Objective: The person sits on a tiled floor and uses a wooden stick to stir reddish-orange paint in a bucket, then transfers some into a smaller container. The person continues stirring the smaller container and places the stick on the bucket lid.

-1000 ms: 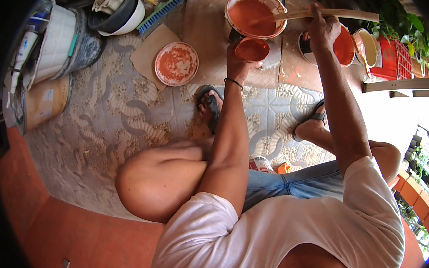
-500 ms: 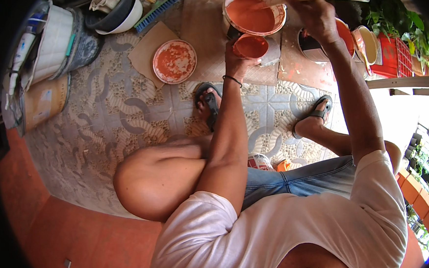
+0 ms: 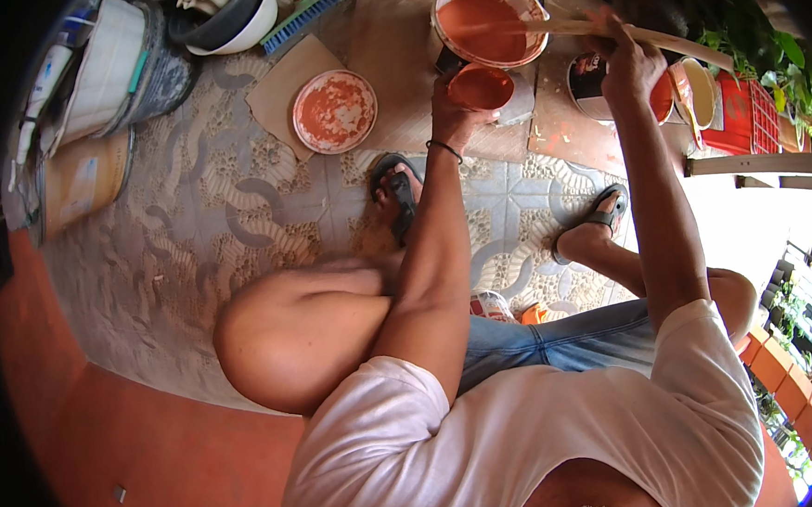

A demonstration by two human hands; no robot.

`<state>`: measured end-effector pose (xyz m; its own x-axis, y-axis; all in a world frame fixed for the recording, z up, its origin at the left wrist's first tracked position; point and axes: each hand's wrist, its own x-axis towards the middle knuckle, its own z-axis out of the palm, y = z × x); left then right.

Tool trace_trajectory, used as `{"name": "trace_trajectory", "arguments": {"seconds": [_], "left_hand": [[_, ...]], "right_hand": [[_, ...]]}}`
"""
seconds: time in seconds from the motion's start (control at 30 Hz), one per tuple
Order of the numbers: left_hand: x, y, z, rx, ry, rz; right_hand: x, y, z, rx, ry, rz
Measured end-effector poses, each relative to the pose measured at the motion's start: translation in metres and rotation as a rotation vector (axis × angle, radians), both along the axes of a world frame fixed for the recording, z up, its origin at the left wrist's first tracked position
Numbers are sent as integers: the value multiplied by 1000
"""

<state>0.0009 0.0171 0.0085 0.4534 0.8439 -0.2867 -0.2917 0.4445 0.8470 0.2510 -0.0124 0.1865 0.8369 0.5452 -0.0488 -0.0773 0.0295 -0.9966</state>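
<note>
A white bucket [image 3: 443, 45] of orange-red paint [image 3: 481, 28] stands at the far middle, its rim smeared. My right hand [image 3: 631, 61] grips a long wooden stick [image 3: 681, 43], whose left end reaches over or into the paint; blur hides exactly where it ends. In my left hand [image 3: 453, 116] is a small cup [image 3: 481, 88], red inside, held tilted against the near side of the bucket. My fingers wrap round the cup's left and lower sides. To the left, a round paint-smeared lid [image 3: 335, 111] lies partly on a piece of cardboard [image 3: 271, 99].
A dark paint can [image 3: 587, 89], a cream-coloured container [image 3: 701, 87] and a red crate [image 3: 742, 117] stand at the right. Stacked buckets [image 3: 111, 67] and a blue-bristled broom [image 3: 314, 16] are at the far left. My sandalled feet [image 3: 400, 191] rest on the patterned tiles.
My right hand has moved a little down and right, and the stick now slants down to the right. The left hand stays with the cup by the bucket; the whole view has shifted slightly.
</note>
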Motion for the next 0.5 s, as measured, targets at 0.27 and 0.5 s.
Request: {"name": "trace_trajectory", "arguments": {"seconds": [0.27,0.5], "left_hand": [[-4,2,-2,30,-2,-46],[1,2,6,28,-38,-61]], "right_hand": [[-21,8,20,-152,-646,224],[-24,9,-9,-110,-147,-36]]}}
